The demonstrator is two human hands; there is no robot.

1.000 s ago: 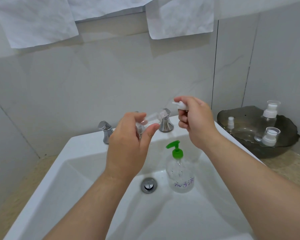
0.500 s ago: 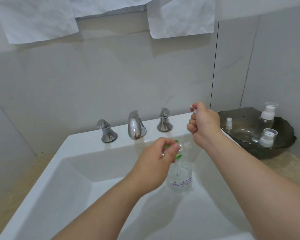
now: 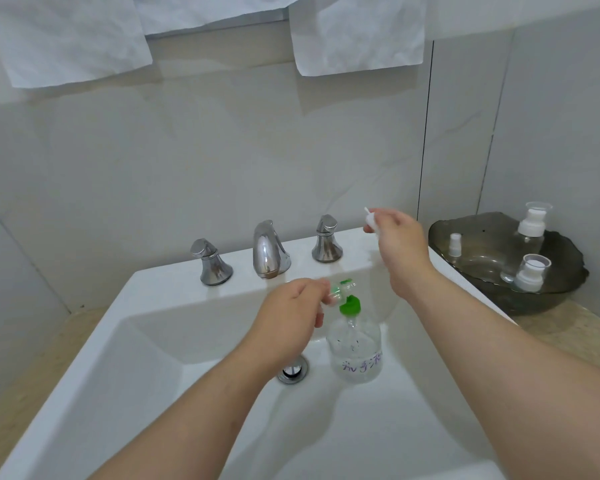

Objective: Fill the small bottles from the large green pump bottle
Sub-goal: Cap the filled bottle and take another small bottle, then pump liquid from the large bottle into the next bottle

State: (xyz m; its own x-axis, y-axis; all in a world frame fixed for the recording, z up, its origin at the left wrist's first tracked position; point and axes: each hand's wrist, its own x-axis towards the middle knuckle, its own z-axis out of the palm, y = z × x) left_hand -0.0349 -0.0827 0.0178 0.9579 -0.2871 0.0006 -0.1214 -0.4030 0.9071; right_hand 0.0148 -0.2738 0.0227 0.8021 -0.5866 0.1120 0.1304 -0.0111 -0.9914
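Note:
The large clear pump bottle (image 3: 355,348) with a green pump head stands upright in the white sink (image 3: 153,341), right of the drain. My left hand (image 3: 291,313) pinches a small clear bottle (image 3: 340,293), held lying sideways right at the green nozzle. My right hand (image 3: 399,244) hovers above the sink's back right corner and grips the small bottle's white cap (image 3: 370,220). Two capped small bottles (image 3: 530,225) (image 3: 530,273) and a tiny white one (image 3: 455,244) stand in a dark glass bowl (image 3: 565,292) at the right.
A chrome spout (image 3: 269,252) and two chrome taps (image 3: 210,263) (image 3: 327,240) line the sink's back ledge. The drain (image 3: 293,370) sits in the basin. White paper sheets (image 3: 357,32) hang on the tiled wall above. A beige counter (image 3: 568,334) surrounds the sink.
My left hand has come down from in front of the taps with the small bottle, to the green pump nozzle. My right hand moved right and slightly back, still holding the cap.

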